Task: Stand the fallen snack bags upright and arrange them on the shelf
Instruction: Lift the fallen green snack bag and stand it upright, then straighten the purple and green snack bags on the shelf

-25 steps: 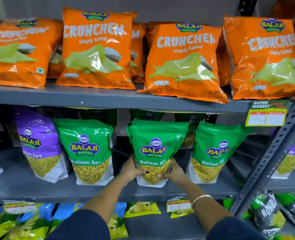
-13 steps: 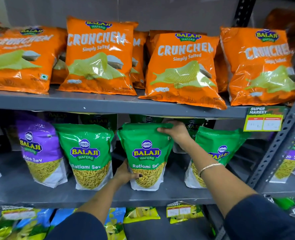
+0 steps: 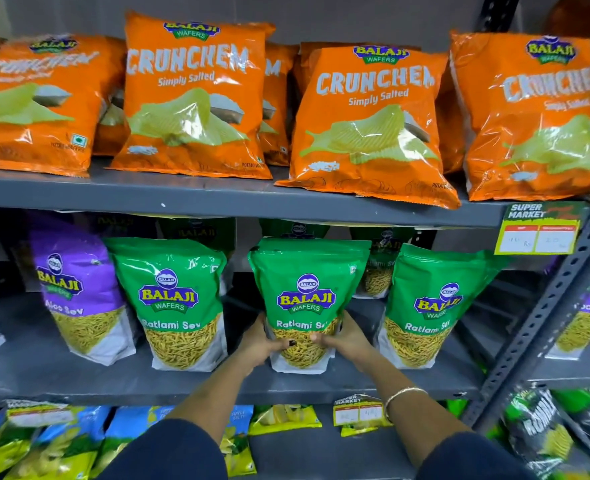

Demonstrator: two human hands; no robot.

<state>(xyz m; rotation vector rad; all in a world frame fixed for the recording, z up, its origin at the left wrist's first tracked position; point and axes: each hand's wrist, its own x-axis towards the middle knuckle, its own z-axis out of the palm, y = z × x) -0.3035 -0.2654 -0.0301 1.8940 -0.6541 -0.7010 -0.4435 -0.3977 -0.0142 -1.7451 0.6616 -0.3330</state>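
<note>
Ratlami Sev, the middle green bag, stands upright on the middle shelf, between a second green bag to its left and a third to its right, apart from both. We have our left hand and right hand cupped round its lower corners, fingers curled closed against the clear window where the pouch is fullest. We judge that gripping low lets us square the flat base on the shelf and line its face up with its neighbours.

Half a second ago our right hand was pinching the top seal while the left steadied the base; now it has dropped to mirror the left. The bag has also shifted right, so the gaps either side look more even. Above, the orange Crunchem bags lean back on the top shelf.
</note>
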